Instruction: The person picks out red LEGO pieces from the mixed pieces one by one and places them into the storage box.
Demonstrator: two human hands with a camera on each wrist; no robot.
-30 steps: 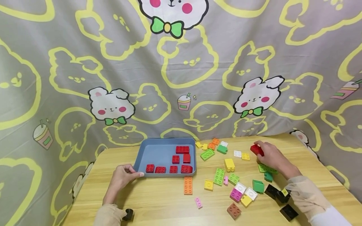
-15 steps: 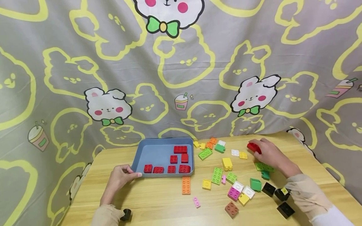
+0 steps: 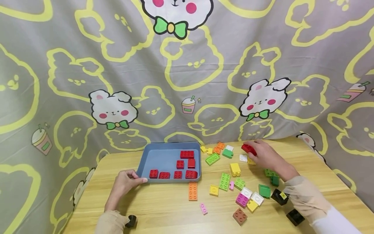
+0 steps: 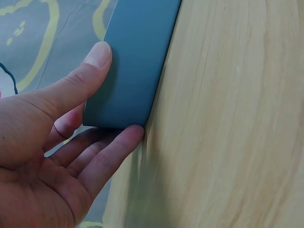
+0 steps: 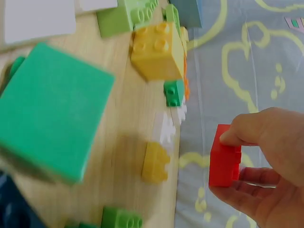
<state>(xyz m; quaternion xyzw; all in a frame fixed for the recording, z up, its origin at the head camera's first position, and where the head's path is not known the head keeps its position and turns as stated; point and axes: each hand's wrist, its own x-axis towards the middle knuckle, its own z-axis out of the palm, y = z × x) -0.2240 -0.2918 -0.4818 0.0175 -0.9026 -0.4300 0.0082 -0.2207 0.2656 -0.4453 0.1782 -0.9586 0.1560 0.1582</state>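
Observation:
A blue-grey tray (image 3: 160,159) stands on the table, with several red toy bricks (image 3: 187,154) inside, toward its right and front. My left hand (image 3: 126,182) holds the tray's near left corner. In the left wrist view the thumb (image 4: 99,56) lies along the side wall (image 4: 135,61) and the other fingers reach around the corner. My right hand (image 3: 267,157) pinches a red brick (image 5: 222,159) between thumb and fingers. The brick is at the back right, above a yellow brick (image 5: 156,162) and a white brick (image 3: 243,158).
Loose bricks in green, yellow, white, orange, pink and brown lie right of the tray, among them a tall yellow brick (image 3: 235,169). Black bricks (image 3: 295,217) lie under the right forearm. An orange brick (image 3: 193,191) sits before the tray. A patterned curtain (image 3: 187,81) hangs behind.
My right hand has moved left with the red brick, from above the green bricks to near the white and yellow ones. The left hand stays on the tray corner.

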